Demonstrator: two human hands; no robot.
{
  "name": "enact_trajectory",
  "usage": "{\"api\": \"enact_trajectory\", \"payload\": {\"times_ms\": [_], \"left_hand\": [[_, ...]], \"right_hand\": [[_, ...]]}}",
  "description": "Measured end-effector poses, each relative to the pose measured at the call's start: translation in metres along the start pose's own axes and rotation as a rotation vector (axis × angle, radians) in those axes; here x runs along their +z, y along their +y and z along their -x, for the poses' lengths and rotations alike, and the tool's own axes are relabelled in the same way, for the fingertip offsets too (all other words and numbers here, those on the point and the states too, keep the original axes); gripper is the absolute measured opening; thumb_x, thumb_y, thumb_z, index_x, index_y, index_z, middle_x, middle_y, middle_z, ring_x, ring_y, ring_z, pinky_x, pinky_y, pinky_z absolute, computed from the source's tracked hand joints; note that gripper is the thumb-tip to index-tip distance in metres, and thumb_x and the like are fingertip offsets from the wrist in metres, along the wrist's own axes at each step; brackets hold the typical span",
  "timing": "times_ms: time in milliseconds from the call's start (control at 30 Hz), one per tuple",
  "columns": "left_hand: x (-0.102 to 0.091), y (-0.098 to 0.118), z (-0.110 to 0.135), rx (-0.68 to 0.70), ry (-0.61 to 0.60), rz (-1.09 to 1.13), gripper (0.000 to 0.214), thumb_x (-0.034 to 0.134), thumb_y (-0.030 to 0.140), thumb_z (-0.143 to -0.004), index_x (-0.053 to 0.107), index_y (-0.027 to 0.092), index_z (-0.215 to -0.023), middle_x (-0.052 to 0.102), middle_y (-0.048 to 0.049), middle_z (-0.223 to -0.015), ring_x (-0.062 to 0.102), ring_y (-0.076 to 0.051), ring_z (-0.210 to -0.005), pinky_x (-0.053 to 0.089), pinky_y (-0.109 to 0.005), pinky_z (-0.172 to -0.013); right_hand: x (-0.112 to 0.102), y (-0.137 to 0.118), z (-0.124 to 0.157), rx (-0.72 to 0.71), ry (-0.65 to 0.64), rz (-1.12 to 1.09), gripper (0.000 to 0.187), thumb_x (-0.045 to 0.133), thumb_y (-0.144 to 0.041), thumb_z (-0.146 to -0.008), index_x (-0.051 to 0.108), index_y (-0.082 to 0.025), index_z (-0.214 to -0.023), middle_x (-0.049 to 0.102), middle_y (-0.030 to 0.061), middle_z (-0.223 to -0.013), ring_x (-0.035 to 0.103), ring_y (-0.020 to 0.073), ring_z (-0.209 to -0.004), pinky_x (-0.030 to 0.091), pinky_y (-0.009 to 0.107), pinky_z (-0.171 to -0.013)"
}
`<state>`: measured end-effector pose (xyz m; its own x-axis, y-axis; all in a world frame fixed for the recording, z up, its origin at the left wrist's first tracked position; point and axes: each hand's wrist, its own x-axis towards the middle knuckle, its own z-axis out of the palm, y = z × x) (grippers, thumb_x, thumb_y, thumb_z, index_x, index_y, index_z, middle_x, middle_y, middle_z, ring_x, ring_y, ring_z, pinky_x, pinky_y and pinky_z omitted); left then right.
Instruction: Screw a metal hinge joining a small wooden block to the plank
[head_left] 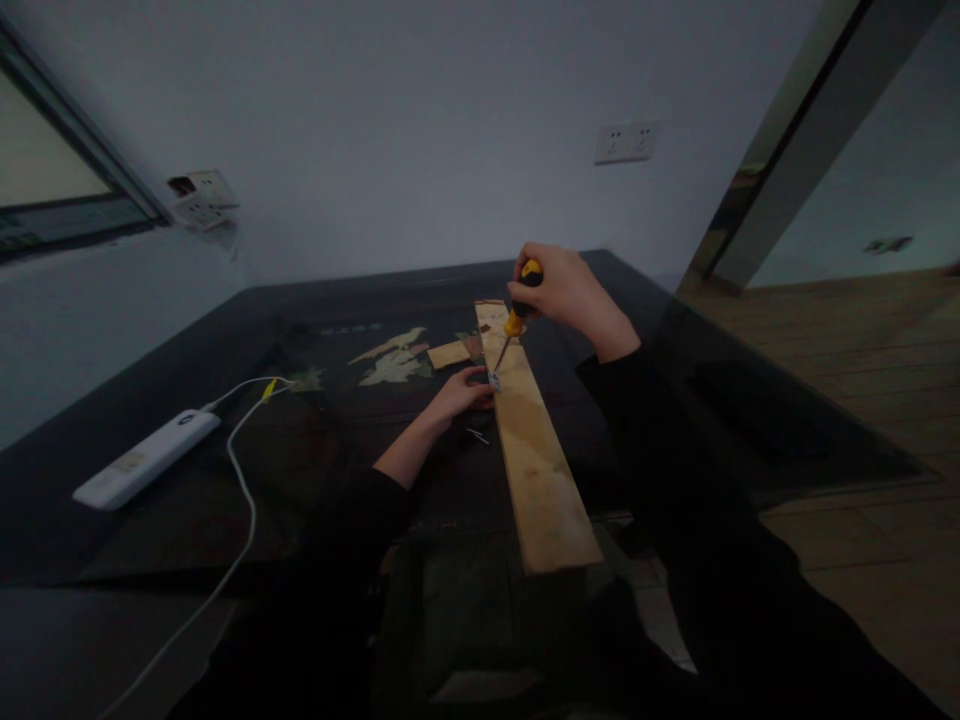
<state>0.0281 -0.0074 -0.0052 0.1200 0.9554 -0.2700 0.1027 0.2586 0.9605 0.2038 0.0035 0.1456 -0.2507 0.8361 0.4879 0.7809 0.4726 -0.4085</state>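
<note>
1. My right hand [566,295] is clamped round the yellow-and-black-handled screwdriver [514,322], held steep so that its tip bears on a small metal screw [494,379] in the long pale wooden plank [536,450].
2. My left hand [459,392] pinches that screw at the plank's left edge, seemingly to steady it.
3. Just left of the plank lie a loose metal pin [477,436] and a small wooden offcut [448,353]. The plank's near end seems to overhang the dark glossy table [300,470].
</note>
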Motion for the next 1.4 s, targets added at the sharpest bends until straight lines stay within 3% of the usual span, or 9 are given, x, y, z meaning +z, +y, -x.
{"api": "enact_trajectory", "payload": {"times_ms": [400, 700, 933, 1100, 1267, 1400], "left_hand": [[-0.003, -0.009, -0.009, 0.008, -0.012, 0.02, 0.064, 0.068, 0.01, -0.079, 0.047, 0.01, -0.139, 0.073, -0.0068, -0.082, 0.065, -0.01, -0.058, 0.055, -0.022, -0.066], [-0.005, -0.009, -0.007, 0.025, -0.018, -0.007, 0.064, 0.068, 0.012, -0.079, 0.047, 0.012, -0.14, 0.073, -0.0076, -0.084, 0.065, -0.01, -0.058, 0.055, -0.024, -0.065], [-0.004, -0.008, -0.005, 0.035, -0.015, -0.016, 0.063, 0.067, 0.012, -0.08, 0.047, 0.012, -0.14, 0.073, -0.0081, -0.085, 0.065, -0.01, -0.06, 0.054, -0.022, -0.066], [-0.003, -0.007, -0.005, 0.028, -0.006, -0.008, 0.065, 0.068, 0.011, -0.08, 0.046, 0.011, -0.141, 0.073, -0.0077, -0.084, 0.065, -0.01, -0.06, 0.055, -0.023, -0.067], [-0.003, -0.007, -0.006, 0.027, -0.002, -0.005, 0.064, 0.067, 0.01, -0.08, 0.046, 0.011, -0.14, 0.073, -0.0074, -0.083, 0.064, -0.01, -0.056, 0.055, -0.023, -0.064], [-0.002, -0.005, -0.003, 0.022, 0.0, -0.001, 0.063, 0.066, 0.009, -0.08, 0.046, 0.011, -0.14, 0.072, -0.0057, -0.08, 0.063, -0.009, -0.056, 0.055, -0.022, -0.064]], "right_hand": [[-0.004, 0.003, 0.0, -0.146, -0.112, -0.129, 0.014, 0.058, -0.017, -0.075, 0.059, -0.017, -0.089, 0.061, 0.0052, -0.087, 0.053, 0.0165, -0.08, 0.041, 0.029, -0.068], [-0.014, 0.011, 0.004, -0.187, -0.301, -0.266, 0.027, 0.06, -0.019, -0.078, 0.052, -0.019, -0.104, 0.058, 0.0031, -0.091, 0.05, 0.0135, -0.073, 0.042, 0.024, -0.059], [-0.002, 0.003, 0.0, -0.197, -0.125, -0.139, 0.022, 0.058, -0.029, -0.086, 0.054, -0.023, -0.107, 0.06, 0.006, -0.104, 0.052, 0.0188, -0.086, 0.043, 0.03, -0.07], [0.008, -0.005, -0.004, -0.209, -0.068, -0.005, 0.019, 0.054, -0.034, -0.09, 0.059, -0.023, -0.105, 0.059, 0.0084, -0.109, 0.052, 0.023, -0.099, 0.04, 0.033, -0.079], [0.003, 0.0, -0.003, -0.256, -0.086, -0.052, 0.028, 0.038, -0.028, -0.096, 0.059, -0.022, -0.114, 0.061, 0.0072, -0.109, 0.054, 0.0202, -0.093, 0.039, 0.032, -0.08], [0.002, 0.002, -0.002, -0.211, -0.034, -0.009, 0.028, 0.043, -0.035, -0.095, 0.062, -0.022, -0.111, 0.063, 0.0071, -0.103, 0.055, 0.0203, -0.089, 0.039, 0.031, -0.077]]}}
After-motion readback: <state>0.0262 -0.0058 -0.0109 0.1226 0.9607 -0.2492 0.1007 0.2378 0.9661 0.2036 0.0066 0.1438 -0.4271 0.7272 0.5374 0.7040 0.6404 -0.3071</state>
